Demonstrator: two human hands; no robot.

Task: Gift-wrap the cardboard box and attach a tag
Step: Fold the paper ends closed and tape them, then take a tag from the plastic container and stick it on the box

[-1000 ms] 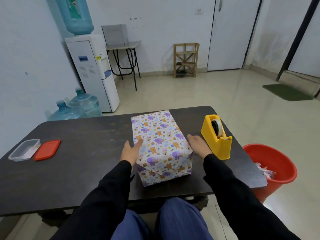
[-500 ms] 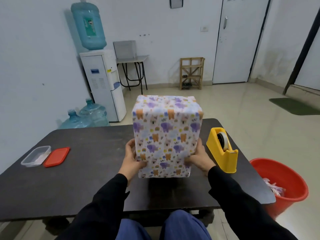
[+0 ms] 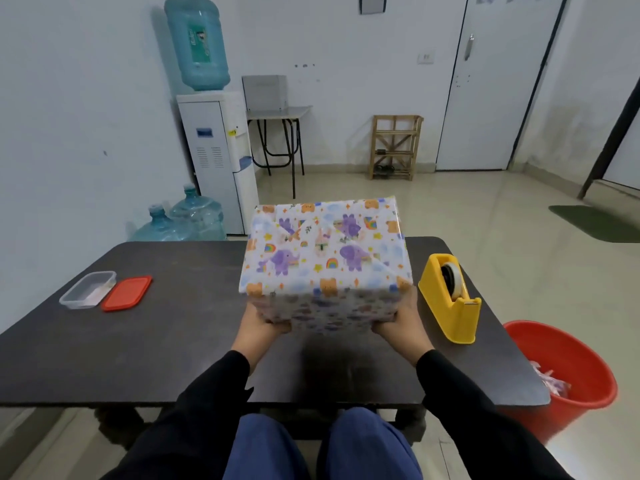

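The wrapped box (image 3: 325,261), lying flat on the table (image 3: 173,341) a second ago, is now lifted clear above its near middle and tipped so a folded end faces up. The left hand (image 3: 263,323) and right hand (image 3: 398,323) grip its lower corners, fingers curled underneath. The folds look closed, so wrapping seems done; no tag shows yet. The tape dispenser (image 3: 450,299) stands just right.
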